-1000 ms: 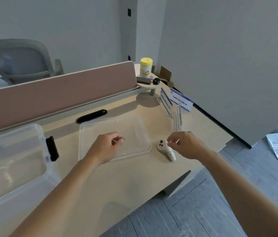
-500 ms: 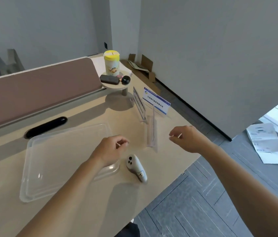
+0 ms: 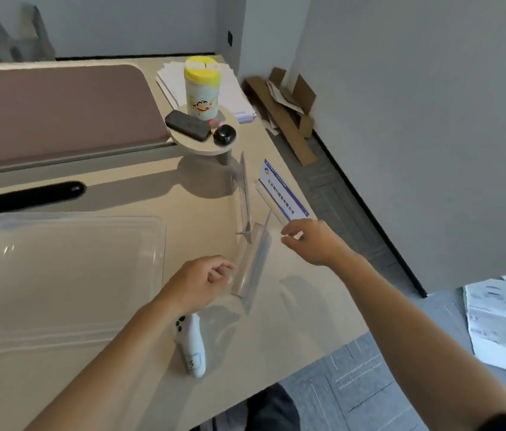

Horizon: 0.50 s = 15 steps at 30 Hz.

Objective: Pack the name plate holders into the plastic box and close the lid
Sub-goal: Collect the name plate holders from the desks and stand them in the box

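Observation:
Three clear acrylic name plate holders stand on the desk. The nearest holder (image 3: 253,262) lies between my hands. A second holder (image 3: 244,197) stands edge-on behind it, and a third holder (image 3: 283,194) with a blue and white card faces right. My left hand (image 3: 202,283) hovers just left of the nearest holder, fingers loosely curled and holding nothing. My right hand (image 3: 311,241) is just right of that holder's far end, fingers bent and apart, also holding nothing. The clear plastic lid (image 3: 68,275) lies flat on the desk at the left. The box itself is out of view.
A white controller (image 3: 194,349) lies under my left forearm. A small round shelf (image 3: 202,144) carries a yellow-capped canister (image 3: 202,88), a dark case and a black ball. A pink divider (image 3: 59,110) runs along the back. The desk edge runs diagonally at the right.
The view has swung right, so the box left the frame. Both hands moved toward the nearest name plate holder, and their fingers have loosened from closed pinches.

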Each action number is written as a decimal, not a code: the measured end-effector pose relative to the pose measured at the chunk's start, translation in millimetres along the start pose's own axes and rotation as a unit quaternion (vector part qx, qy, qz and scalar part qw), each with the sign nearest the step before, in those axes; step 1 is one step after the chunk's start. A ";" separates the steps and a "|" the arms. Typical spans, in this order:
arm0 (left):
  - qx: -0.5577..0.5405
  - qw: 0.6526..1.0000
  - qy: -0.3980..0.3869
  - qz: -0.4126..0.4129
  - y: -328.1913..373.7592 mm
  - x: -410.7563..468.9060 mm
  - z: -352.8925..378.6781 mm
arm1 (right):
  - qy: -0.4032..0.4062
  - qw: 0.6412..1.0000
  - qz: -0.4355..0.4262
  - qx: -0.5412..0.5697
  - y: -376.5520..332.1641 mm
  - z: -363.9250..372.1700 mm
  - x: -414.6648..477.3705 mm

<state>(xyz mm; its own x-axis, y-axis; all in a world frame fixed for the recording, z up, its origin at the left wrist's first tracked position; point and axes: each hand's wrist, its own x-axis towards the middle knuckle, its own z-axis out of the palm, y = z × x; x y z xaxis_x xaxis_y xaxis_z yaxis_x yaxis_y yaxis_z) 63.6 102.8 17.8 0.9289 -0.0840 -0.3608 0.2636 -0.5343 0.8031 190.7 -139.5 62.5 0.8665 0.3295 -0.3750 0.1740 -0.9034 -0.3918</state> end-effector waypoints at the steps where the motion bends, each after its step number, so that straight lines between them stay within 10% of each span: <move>1: -0.005 1.000 0.007 -0.015 3.4 4.7 8.1 | 0.001 1.000 -0.017 0.024 7.5 -1.0 14.6; 15: 0.228 0.959 -0.008 -0.170 30.4 52.1 104.0 | -0.116 0.973 -0.067 0.186 29.1 28.0 108.2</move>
<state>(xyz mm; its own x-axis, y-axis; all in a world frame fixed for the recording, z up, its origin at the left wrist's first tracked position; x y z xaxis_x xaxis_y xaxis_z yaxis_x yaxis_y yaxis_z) 92.9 -5.3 -25.9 0.8046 0.1499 -0.5745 0.4063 -0.8446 0.3486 276.4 -122.5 -12.9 0.7114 0.5294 -0.4622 0.0597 -0.7009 -0.7108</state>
